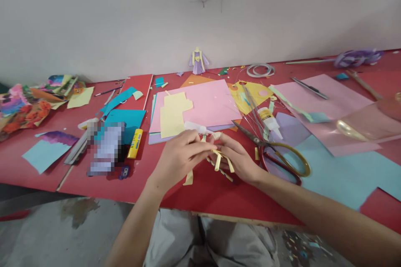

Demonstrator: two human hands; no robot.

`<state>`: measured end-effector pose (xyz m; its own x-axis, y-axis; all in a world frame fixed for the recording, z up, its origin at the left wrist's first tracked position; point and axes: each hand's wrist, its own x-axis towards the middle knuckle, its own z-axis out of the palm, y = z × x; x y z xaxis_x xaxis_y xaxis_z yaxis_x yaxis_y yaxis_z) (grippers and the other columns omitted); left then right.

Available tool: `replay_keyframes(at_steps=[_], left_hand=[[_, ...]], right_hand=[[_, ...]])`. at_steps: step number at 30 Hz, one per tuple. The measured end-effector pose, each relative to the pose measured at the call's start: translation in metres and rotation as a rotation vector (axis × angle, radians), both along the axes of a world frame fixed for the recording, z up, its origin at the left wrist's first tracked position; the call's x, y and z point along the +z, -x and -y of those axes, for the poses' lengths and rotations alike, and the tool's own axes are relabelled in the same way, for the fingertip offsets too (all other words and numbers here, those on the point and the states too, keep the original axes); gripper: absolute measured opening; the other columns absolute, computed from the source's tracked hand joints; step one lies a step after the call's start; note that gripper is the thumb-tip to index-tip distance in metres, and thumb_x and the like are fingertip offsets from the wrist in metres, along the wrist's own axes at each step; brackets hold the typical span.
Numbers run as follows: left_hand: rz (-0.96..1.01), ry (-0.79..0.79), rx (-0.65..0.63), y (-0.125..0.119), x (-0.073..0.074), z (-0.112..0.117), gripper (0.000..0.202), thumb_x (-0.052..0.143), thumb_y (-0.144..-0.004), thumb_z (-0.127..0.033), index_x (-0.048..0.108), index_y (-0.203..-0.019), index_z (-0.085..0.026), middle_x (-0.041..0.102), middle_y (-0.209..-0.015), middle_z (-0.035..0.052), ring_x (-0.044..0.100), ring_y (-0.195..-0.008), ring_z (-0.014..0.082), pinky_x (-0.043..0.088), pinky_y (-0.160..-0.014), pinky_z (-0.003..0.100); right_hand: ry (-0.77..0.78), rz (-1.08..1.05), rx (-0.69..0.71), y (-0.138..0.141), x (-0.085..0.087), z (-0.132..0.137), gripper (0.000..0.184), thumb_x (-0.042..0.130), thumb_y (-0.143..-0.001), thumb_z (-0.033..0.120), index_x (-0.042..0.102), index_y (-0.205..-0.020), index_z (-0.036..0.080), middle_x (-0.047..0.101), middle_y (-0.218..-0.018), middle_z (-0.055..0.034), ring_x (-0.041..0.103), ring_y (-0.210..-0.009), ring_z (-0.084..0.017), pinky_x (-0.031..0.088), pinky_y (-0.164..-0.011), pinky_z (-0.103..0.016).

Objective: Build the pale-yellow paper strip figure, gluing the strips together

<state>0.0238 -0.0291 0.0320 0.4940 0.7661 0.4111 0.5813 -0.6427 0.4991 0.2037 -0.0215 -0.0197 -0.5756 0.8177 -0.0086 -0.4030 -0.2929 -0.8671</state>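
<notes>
- Bare forearms (pixel 139 225) reach in from the bottom edge, with grey trousers (pixel 175 238) between them, below the front of the red table (pixel 203 196).
- Left hand (pixel 184 150): thumb and forefinger are pinched together on a folded yellow paper piece (pixel 217 162); the other fingers are curled.
- Right hand (pixel 239 158): fingers bend round the same piece from the other side, gripping it near the left fingertips.
- That piece sits between the two hands, its upper part hidden by the fingers — two narrow legs stick out below the fingertips, toward the person.
- Just under it, a slim patterned stick (pixel 228 176) slants across the table.
- Behind the left fingers shows a small white bottle (pixel 194 127), its nozzle toward the right hand; whether a finger touches it I cannot tell.
- Beyond the hands lies a pink sheet (pixel 216 100) with a cut pale-yellow paper (pixel 172 114) on it.
- Right of the hands, scissors (pixel 265 144) lie with their blades apart, near a yellow-labelled bottle (pixel 269 122) and a light-blue sheet (pixel 328 175).
- Left of them lies a yellow glue stick (pixel 135 144).
- At the back — against the wall (pixel 125 21) — stands a small purple-and-yellow paper dress (pixel 198 63).
</notes>
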Motion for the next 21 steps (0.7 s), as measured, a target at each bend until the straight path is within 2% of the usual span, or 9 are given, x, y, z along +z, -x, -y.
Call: replay_keyframes(at_steps=[3, 7, 9, 12, 14, 17, 19, 21], left_hand=[[0.060, 0.078, -0.081, -0.006, 0.007, -0.018, 0.013, 0.058, -0.090, -0.024, 0.070, -0.091, -0.018, 0.055, -0.088, 0.0043, 0.055, -0.084, 0.0131, 0.046, -0.073, 0.024], [0.098, 0.249, -0.166, -0.010, 0.012, -0.041, 0.009, 0.059, -0.089, -0.021, 0.067, -0.086, -0.016, 0.059, -0.087, 0.0025, 0.056, -0.080, 0.0107, 0.045, -0.074, 0.022], [0.091, 0.336, -0.201, -0.010, 0.011, -0.050, 0.011, 0.059, -0.089, -0.023, 0.065, -0.083, -0.016, 0.060, -0.084, 0.0014, 0.056, -0.078, 0.0102, 0.044, -0.073, 0.021], [0.139, 0.440, -0.188, -0.007, 0.004, -0.058, 0.016, 0.057, -0.091, -0.028, 0.065, -0.083, -0.016, 0.060, -0.081, 0.0008, 0.055, -0.075, 0.0099, 0.042, -0.070, 0.021], [0.231, 0.515, -0.143, -0.004, -0.004, -0.061, 0.020, 0.058, -0.090, -0.032, 0.064, -0.080, -0.015, 0.058, -0.078, 0.0002, 0.054, -0.073, 0.0098, 0.042, -0.068, 0.020], [0.343, 0.650, -0.067, 0.000, -0.015, -0.061, 0.024, 0.060, -0.088, -0.036, 0.061, -0.077, -0.015, 0.052, -0.067, -0.0029, 0.050, -0.062, 0.0080, 0.040, -0.061, 0.020], [0.378, 0.709, -0.057, 0.001, -0.021, -0.061, 0.025, 0.061, -0.087, -0.038, 0.061, -0.076, -0.015, 0.052, -0.065, -0.0037, 0.049, -0.058, 0.0075, 0.040, -0.057, 0.020], [0.395, 0.725, -0.042, -0.001, -0.025, -0.061, 0.027, 0.061, -0.086, -0.039, 0.061, -0.076, -0.015, 0.053, -0.066, -0.0033, 0.049, -0.058, 0.0072, 0.041, -0.058, 0.019]], right_hand=[[0.055, -0.089, 0.011, -0.001, 0.002, -0.002, 0.009, 0.044, -0.089, 0.023, 0.046, -0.097, 0.020, 0.044, -0.051, 0.0083, 0.040, -0.039, -0.008, 0.032, -0.042, -0.019], [0.091, -0.146, 0.007, -0.002, 0.002, -0.008, 0.018, 0.041, -0.086, 0.025, 0.048, -0.101, 0.018, 0.060, -0.055, 0.0006, 0.058, -0.045, -0.017, 0.045, -0.047, -0.027], [0.134, -0.138, 0.000, -0.002, 0.001, -0.012, 0.022, 0.040, -0.087, 0.029, 0.050, -0.103, 0.018, 0.062, -0.057, -0.0009, 0.059, -0.046, -0.018, 0.046, -0.048, -0.029], [0.153, -0.067, -0.041, -0.003, 0.000, -0.015, 0.033, 0.032, -0.094, 0.042, 0.052, -0.100, 0.017, 0.062, -0.060, -0.0023, 0.057, -0.046, -0.016, 0.046, -0.049, -0.027], [0.077, -0.001, -0.086, -0.003, 0.000, -0.014, 0.044, 0.027, -0.096, 0.052, 0.053, -0.096, 0.017, 0.062, -0.065, -0.0034, 0.058, -0.052, -0.015, 0.046, -0.052, -0.027], [-0.115, 0.148, -0.180, -0.002, 0.000, -0.008, 0.047, 0.036, -0.091, 0.063, 0.053, -0.092, 0.019, 0.062, -0.076, -0.0034, 0.059, -0.061, -0.014, 0.047, -0.057, -0.027], [-0.190, 0.311, -0.237, -0.001, 0.000, -0.005, 0.041, 0.049, -0.087, 0.059, 0.052, -0.093, 0.019, 0.060, -0.076, -0.0013, 0.058, -0.063, -0.013, 0.047, -0.058, -0.026], [-0.211, 0.455, -0.332, 0.000, -0.001, -0.004, 0.033, 0.053, -0.089, 0.053, 0.051, -0.093, 0.020, 0.058, -0.071, 0.0009, 0.056, -0.061, -0.012, 0.045, -0.057, -0.024]])
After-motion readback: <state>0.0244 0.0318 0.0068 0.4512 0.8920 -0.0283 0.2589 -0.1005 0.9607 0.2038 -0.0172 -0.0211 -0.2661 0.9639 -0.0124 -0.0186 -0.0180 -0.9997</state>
